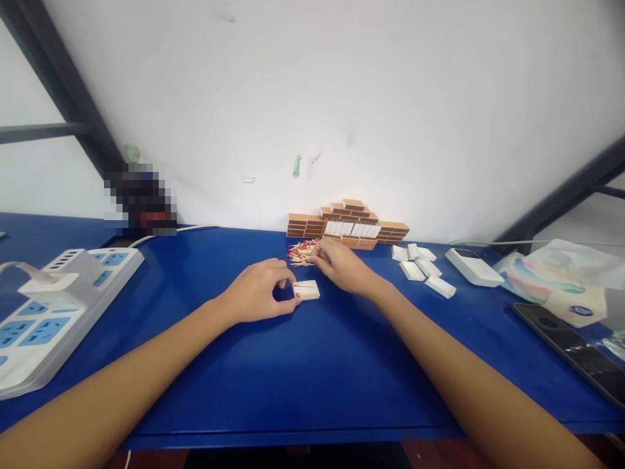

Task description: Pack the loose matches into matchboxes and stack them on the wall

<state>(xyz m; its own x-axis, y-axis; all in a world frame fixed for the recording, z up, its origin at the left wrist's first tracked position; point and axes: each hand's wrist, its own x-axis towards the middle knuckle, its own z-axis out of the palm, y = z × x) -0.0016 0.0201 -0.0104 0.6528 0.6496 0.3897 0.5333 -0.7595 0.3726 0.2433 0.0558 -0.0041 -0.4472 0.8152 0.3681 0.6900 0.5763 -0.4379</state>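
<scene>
A small white matchbox tray (307,293) lies on the blue table with a few red-tipped matches inside. My left hand (261,290) grips its left end between thumb and fingers. Just behind the tray is a loose pile of red-headed matches (301,253). My right hand (342,264) reaches to the right edge of this pile, its thumb and fingers pinched together. Whatever lies between those fingertips is too small and covered to make out.
Brown matchboxes (349,221) stand stacked against the wall. Several white trays (415,270) lie to the right, near a white device (472,267), a tissue pack (561,280) and a black phone (571,345). A white power strip (107,286) occupies the left side.
</scene>
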